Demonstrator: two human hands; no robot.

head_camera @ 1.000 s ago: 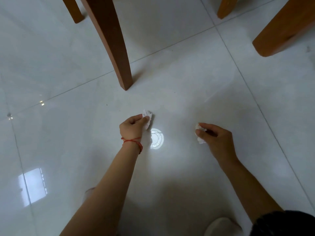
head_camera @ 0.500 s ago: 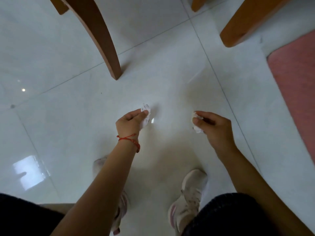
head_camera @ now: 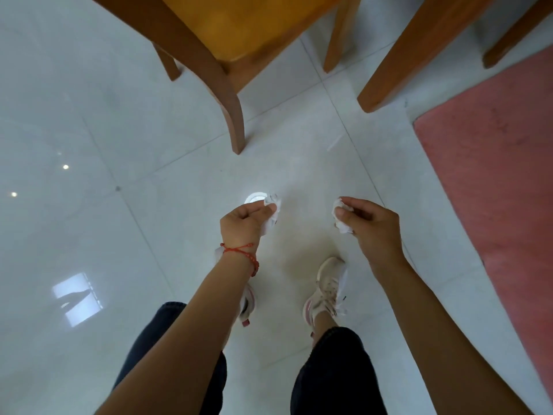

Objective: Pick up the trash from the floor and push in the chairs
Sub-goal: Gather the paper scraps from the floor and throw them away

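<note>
My left hand [head_camera: 244, 221], with a red cord on the wrist, pinches a crumpled white paper scrap [head_camera: 273, 206] between thumb and fingers. My right hand [head_camera: 371, 226] grips a second crumpled white paper scrap [head_camera: 341, 218]. Both hands hang above the white tiled floor [head_camera: 89, 205], in front of my knees. A wooden chair [head_camera: 239, 28] with a yellow-brown seat stands just ahead, its nearest leg [head_camera: 235, 115] a little beyond my left hand.
A thick wooden leg [head_camera: 398, 64] of another piece of furniture stands ahead on the right. A red mat [head_camera: 493, 175] covers the floor at the right. My feet in pale sneakers [head_camera: 326, 290] stand below my hands. Ceiling lights reflect in the glossy tiles.
I have risen from a low crouch, so the floor dropped away and the chair seat, red mat and my legs came into view. Both hands kept their paper scraps.
</note>
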